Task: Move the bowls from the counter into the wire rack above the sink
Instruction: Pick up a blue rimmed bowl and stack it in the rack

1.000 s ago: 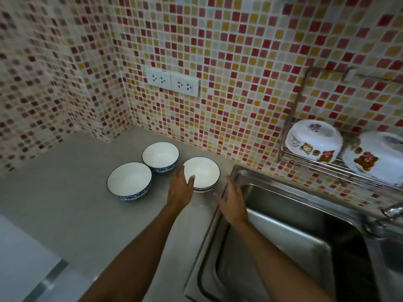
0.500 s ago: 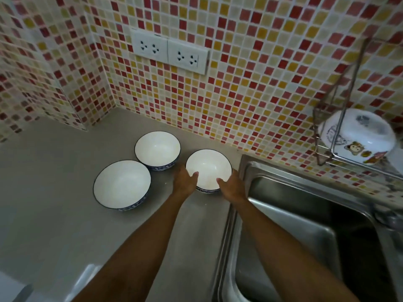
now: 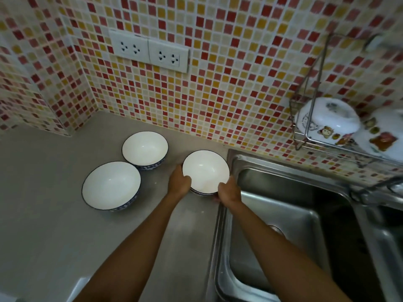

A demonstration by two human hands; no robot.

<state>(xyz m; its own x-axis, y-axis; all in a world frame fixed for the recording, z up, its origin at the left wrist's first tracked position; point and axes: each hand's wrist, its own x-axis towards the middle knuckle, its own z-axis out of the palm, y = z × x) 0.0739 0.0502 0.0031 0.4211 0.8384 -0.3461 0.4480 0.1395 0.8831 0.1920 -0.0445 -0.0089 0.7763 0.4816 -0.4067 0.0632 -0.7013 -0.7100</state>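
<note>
1. Left hand (image 3: 180, 184) and right hand (image 3: 229, 190) clasped the right bowl (image 3: 206, 171) at 9 and 4 o'clock.
2. Bowl stood on counter (image 3: 43, 225), beside sink (image 3: 283, 214).
3. Wire rack (image 3: 309, 110) hung at 2 o'clock.

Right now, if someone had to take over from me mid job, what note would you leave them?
Left hand and right hand grip opposite sides of the bowl nearest the sink, at the counter edge.
Two more bowls wait on the counter: the back bowl and the front-left bowl.
The wire rack already holds two cartoon-print bowls, upside down.
Left: rack all three.
</note>
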